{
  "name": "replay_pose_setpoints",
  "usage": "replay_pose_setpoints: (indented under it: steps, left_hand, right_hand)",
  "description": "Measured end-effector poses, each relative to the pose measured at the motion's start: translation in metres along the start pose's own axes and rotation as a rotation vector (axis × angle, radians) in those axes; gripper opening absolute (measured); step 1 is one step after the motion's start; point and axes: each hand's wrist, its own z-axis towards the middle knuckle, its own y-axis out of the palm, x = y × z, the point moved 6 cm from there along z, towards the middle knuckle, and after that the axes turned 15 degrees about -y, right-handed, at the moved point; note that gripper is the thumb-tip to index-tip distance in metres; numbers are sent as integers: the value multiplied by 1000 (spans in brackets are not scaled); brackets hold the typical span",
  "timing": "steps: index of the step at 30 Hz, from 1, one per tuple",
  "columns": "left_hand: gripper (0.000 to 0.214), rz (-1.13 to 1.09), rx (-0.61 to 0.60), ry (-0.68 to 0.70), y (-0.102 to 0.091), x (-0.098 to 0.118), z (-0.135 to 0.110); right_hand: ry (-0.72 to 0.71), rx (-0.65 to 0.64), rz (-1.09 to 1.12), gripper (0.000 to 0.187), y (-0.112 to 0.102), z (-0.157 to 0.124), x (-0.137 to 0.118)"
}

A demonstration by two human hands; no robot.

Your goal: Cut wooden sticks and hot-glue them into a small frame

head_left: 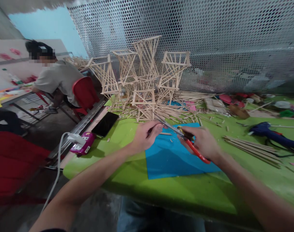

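One pair of orange-handled scissors (193, 147), right fingers (194, 131) wrapped around, left fingers (156, 130) curled, contents unclear

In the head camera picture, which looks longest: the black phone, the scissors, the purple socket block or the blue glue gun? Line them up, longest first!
1. Scissors, even partly covered by the right hand
2. Blue glue gun
3. Black phone and purple socket block: they look too alike to rank.

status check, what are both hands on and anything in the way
Right hand gripping red-handled scissors. Left hand near the blade tips, its hold unclear. Blue sheet beneath. Loose stick pile just beyond, might crowd the blades.
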Motion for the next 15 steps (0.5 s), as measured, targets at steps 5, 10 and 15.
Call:
replay_pose_setpoints:
  steps: [5,10,15]
  left_hand:
    - [33,-57,5,-51,1,-2,-1]
    - [28,-22,74,-14,-5,-2,-3]
    - [31,69,87,59,-7,6,-1]
  right_hand:
    - [55,-81,172,33,7,1,-2]
    - [104,-162,354,34,17,2,-4]
    - [117,-177,466,35,18,5,-7]
